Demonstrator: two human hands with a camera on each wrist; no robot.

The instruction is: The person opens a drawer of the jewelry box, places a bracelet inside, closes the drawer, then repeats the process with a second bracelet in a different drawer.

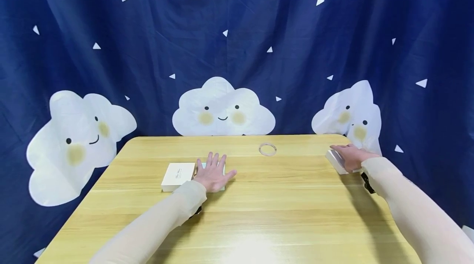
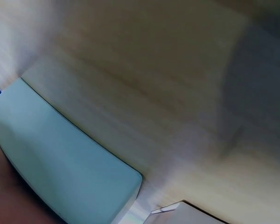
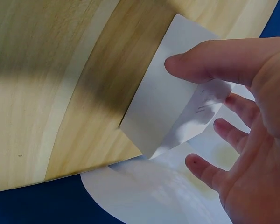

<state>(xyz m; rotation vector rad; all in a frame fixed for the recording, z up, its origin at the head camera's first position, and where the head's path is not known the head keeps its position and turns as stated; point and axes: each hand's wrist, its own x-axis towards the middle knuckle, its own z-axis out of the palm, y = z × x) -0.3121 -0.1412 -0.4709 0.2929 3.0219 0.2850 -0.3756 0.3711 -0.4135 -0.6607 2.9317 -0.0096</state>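
My left hand (image 1: 212, 174), fingers spread and straight, lies over a pale mint-green box (image 1: 223, 171), which it partly hides. The same mint box (image 2: 70, 158) fills the lower left of the left wrist view, with part of the hand at its edge. Just left of that hand sits a white box (image 1: 178, 174) with small dark lettering on its lid. Over at the far right of the table, my right hand (image 1: 351, 158) holds another white box (image 1: 334, 162). In the right wrist view the thumb presses one face of this white box (image 3: 154, 93), with fingers on the far side.
A thin pale bangle (image 1: 267, 149) lies near the back edge of the wooden table (image 1: 281, 210). Behind the table hangs a dark blue curtain (image 1: 244, 62) printed with smiling clouds. Under the right hand, the table's edge is close to the box.
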